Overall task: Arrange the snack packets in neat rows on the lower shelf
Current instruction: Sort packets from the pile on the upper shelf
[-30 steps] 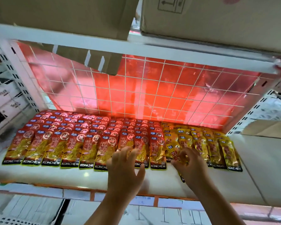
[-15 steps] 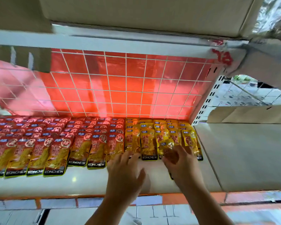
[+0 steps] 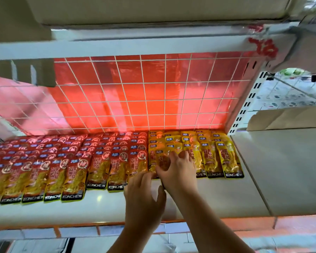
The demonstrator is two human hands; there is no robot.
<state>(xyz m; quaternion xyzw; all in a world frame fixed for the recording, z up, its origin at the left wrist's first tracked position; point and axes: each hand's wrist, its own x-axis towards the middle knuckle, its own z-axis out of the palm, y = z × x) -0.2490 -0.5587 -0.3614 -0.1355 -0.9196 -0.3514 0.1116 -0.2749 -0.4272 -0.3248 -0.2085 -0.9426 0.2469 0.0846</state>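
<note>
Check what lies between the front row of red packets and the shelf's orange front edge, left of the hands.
Nothing: the head view shows only bare white shelf between the red packets and the orange edge.

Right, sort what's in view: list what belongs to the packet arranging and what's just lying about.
Job: red packets, yellow packets, lower shelf, left hand at the front row, right hand gripping a yellow one.
Lying about: cardboard box overhead, red grid back panel, cardboard flap at right.
</note>
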